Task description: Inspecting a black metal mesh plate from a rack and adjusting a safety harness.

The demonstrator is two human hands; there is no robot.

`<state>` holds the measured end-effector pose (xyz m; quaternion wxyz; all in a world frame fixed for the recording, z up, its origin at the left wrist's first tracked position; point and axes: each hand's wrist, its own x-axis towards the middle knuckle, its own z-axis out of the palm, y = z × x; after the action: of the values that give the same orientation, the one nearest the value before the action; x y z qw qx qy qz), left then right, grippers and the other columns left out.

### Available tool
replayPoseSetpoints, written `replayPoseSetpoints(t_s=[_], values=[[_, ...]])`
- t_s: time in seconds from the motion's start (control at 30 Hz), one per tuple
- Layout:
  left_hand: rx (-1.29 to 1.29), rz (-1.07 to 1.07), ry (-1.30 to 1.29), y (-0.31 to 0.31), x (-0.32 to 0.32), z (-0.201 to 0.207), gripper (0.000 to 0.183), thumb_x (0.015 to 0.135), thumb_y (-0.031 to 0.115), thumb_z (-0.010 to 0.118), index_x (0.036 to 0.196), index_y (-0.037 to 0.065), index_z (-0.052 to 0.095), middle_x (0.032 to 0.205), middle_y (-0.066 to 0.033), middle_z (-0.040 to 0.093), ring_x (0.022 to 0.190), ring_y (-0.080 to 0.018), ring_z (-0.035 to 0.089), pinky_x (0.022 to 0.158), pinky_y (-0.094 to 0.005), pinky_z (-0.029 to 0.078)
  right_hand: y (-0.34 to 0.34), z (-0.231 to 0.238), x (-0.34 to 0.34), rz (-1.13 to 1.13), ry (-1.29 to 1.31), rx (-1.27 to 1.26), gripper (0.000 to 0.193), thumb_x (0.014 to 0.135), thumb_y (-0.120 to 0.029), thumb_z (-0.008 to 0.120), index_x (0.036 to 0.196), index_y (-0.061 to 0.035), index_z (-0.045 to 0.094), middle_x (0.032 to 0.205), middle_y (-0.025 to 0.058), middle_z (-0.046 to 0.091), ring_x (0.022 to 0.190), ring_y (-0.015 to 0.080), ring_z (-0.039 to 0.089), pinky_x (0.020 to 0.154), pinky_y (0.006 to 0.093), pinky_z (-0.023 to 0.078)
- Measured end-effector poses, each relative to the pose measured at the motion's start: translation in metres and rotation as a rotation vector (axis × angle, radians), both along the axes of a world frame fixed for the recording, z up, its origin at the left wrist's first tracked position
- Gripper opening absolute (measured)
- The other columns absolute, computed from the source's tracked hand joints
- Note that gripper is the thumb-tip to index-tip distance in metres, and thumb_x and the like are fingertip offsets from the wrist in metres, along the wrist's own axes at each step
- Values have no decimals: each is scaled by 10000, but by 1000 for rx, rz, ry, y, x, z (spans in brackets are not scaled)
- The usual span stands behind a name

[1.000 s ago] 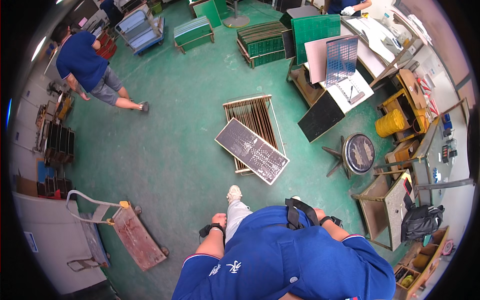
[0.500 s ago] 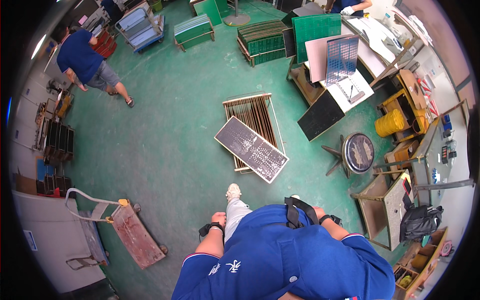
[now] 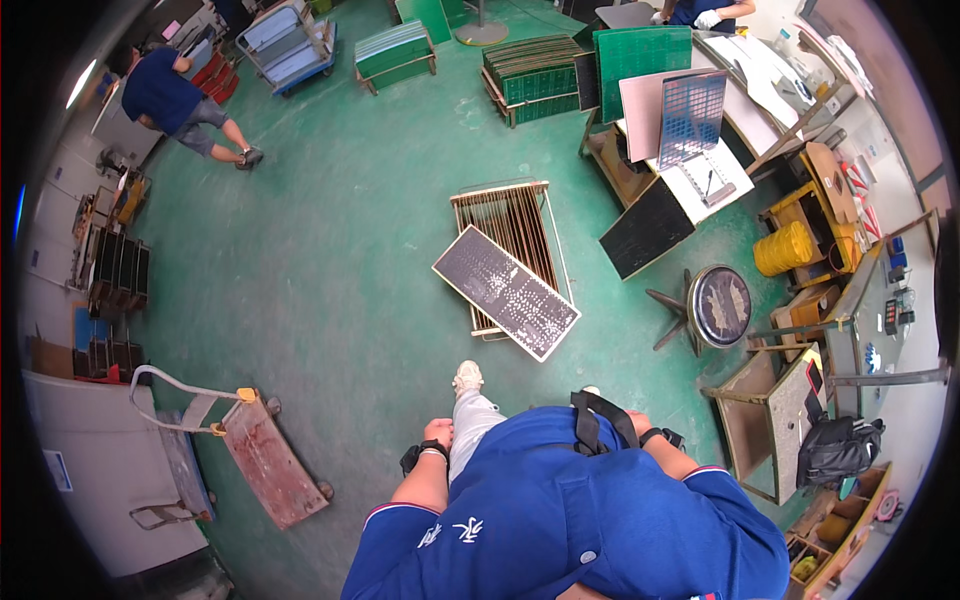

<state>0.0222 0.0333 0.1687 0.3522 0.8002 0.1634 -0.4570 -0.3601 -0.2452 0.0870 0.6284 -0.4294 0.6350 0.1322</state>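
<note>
My left hand (image 3: 438, 431) hangs beside my left thigh, its fingers curled in with nothing visible in them. At my right side, my right hand (image 3: 639, 422) is partly covered by a black strap (image 3: 598, 420), and its fingers are hidden. Both wrists wear black bands. On the floor in front of me, a dark rectangular board (image 3: 507, 292) with a pale frame and white specks lies slantwise across a rack (image 3: 512, 210) filled with upright brown panels. Neither hand touches them.
A round stool (image 3: 720, 305) stands right of the rack, below a workbench (image 3: 690, 205) with upright boards. A flat trolley (image 3: 272, 465) sits at left. Green panel stacks (image 3: 540, 75) stand farther off. One person (image 3: 170, 95) is at far left, another (image 3: 705, 15) behind the bench.
The person at far left has stepped farther away. The rack, board and bench shift slightly within the picture. My hands stay at my sides.
</note>
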Motion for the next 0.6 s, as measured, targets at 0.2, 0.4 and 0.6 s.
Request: replayPoseSetpoints(t_s=[0.2,0.4,0.6], values=[[-1,0,3,1,0,-3,179,786,90,387,863,103,548,707,-10,543,562,-101,467,449,-237,370,-3,20,11,24,7,-21,167,780,-153,465,940,-167,509,814,2,505,776,151,479,674,385,347],[-16,13,-5,6,-1,-12,182,782,87,387,870,103,545,711,-11,545,562,-103,468,451,-239,369,-3,30,17,-155,6,27,185,777,-138,461,952,-162,515,824,2,509,770,153,487,665,376,360],[-6,-12,7,4,0,-9,178,788,98,383,873,101,540,723,-15,546,575,-100,469,446,-233,365,-4,42,24,-158,44,15,182,783,-146,450,950,-150,520,838,4,512,773,153,487,670,379,365]])
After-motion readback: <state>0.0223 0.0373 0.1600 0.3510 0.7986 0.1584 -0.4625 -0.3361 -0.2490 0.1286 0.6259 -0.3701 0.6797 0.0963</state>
